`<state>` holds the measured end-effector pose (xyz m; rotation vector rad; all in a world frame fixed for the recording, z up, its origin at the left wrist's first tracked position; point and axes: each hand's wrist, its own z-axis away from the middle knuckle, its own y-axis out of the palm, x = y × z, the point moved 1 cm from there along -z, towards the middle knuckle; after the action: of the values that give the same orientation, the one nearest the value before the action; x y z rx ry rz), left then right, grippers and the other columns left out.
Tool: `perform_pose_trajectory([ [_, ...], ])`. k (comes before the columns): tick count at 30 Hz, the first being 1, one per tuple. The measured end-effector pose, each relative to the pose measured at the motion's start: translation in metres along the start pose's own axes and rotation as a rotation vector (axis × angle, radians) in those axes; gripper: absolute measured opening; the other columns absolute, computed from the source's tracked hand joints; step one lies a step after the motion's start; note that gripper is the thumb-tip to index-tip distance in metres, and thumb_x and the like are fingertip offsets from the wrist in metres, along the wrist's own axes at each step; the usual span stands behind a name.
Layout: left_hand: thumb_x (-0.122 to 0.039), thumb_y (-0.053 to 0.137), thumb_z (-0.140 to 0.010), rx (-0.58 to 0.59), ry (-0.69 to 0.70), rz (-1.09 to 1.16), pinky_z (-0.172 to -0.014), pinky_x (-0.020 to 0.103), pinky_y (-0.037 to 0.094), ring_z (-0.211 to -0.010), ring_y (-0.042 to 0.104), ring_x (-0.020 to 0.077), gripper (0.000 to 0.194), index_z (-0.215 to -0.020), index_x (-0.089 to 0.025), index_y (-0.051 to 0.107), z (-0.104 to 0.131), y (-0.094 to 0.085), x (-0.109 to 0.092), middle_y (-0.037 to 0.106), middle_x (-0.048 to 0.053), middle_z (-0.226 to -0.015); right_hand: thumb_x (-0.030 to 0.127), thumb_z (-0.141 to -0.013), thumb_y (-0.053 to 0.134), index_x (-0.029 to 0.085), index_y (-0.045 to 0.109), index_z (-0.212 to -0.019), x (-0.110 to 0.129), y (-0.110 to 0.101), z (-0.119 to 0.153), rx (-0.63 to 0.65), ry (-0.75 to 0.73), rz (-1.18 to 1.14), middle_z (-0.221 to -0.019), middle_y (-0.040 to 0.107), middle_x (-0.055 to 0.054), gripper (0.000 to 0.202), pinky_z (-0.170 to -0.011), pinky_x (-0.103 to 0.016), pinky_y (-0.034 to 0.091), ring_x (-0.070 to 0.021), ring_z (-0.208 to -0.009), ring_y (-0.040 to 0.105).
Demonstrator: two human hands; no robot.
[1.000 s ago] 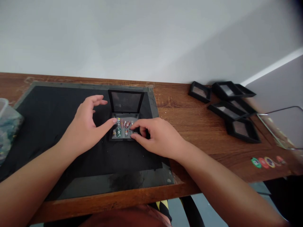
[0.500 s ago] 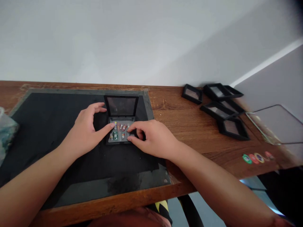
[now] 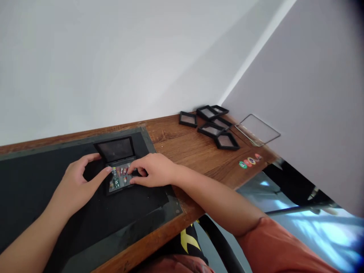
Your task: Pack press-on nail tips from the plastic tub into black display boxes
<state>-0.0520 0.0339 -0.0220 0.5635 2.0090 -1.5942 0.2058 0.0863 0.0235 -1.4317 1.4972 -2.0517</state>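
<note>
A small black hinged case point(image 3: 121, 189) stands on the dark mat with its lid point(image 3: 117, 149) raised. On its grey inner tray lie several decorated false nails point(image 3: 116, 182), some green, some reddish. My left hand point(image 3: 76, 184) grips the case's left side: the thumb lies over the tray's edge, and the index finger reaches to the lid's lower corner. From the right, my right hand point(image 3: 155, 170) bends over the tray, its thumb and index fingertips drawn close together at the right-hand nails. Whatever lies between those fingertips is hidden.
Several black cases with clear windows point(image 3: 212, 129) lie in a loose group at the back right of the wooden table point(image 3: 176, 146). Behind them a wire-framed clear stand point(image 3: 257, 131) is by the wall. Round coloured stickers point(image 3: 250, 162) are near the table's right edge.
My view has turned to the right, so the table and case appear farther left and tilted. Both hands keep nearly the same places at the case.
</note>
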Motion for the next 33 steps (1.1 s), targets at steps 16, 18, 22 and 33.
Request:
perform_pose_trajectory([
  [16,-0.064,0.066,-0.081,-0.027,-0.012,0.18,-0.096,0.047,0.051,-0.119,0.065,0.0326,0.062,-0.13,-0.027,0.058,-0.008,0.004,0.002,0.073,0.009,-0.121,0.039,-0.09,0.073,0.023,0.08,-0.11,-0.019,0.012,-0.008,-0.073,-0.104,-0.117,-0.068,0.064,0.004,0.026,-0.062,-0.02,0.036,-0.0087,-0.061,0.055],
  [18,-0.064,0.066,-0.08,-0.024,-0.011,0.187,-0.095,0.044,0.051,-0.119,0.065,0.0312,0.063,-0.131,-0.027,0.057,-0.009,0.006,0.003,0.072,0.008,-0.122,0.04,-0.089,0.074,0.023,0.082,-0.106,-0.018,0.013,-0.009,-0.073,-0.091,-0.103,-0.065,0.062,0.005,0.025,-0.061,-0.02,0.035,-0.0084,-0.06,0.055],
  [22,-0.064,0.067,-0.079,-0.021,-0.015,0.184,-0.094,0.044,0.05,-0.117,0.065,0.0314,0.065,-0.131,-0.027,0.057,-0.01,0.006,0.004,0.072,0.007,-0.122,0.041,-0.088,0.075,0.023,0.082,-0.102,-0.016,0.012,-0.009,-0.078,-0.08,-0.109,-0.062,0.058,0.005,0.024,-0.06,-0.02,0.034,-0.0082,-0.058,0.053],
  [33,-0.066,0.064,-0.078,0.002,-0.073,0.164,-0.091,0.046,0.052,-0.119,0.064,0.033,0.065,-0.13,-0.028,0.056,-0.011,0.003,0.0,0.072,0.007,-0.122,0.054,-0.086,0.075,0.025,0.081,-0.092,-0.003,0.012,-0.008,-0.118,0.044,-0.047,-0.062,0.058,0.006,0.03,-0.059,-0.022,0.031,-0.0075,-0.059,0.053],
])
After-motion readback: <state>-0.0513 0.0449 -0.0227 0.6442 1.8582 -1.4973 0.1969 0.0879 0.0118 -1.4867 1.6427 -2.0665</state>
